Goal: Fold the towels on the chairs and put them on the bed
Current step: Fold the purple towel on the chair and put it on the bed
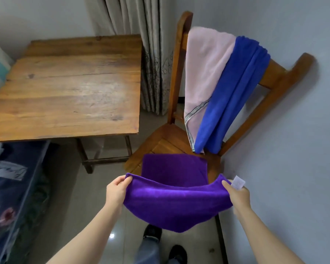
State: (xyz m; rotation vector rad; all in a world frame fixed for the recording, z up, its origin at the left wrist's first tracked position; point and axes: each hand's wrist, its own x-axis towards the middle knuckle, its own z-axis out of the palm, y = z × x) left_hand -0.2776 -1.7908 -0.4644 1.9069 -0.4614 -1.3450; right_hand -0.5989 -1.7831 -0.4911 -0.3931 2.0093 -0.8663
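With the left hand [116,189] and right hand [236,193] each pinching a corner of the purple towel [171,202], bring those corners evenly onto the half lying on the chair [166,138].

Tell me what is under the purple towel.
The purple towel lies partly on the chair seat; left hand and right hand pinch its near edge above the floor. The seat part beneath is hidden.
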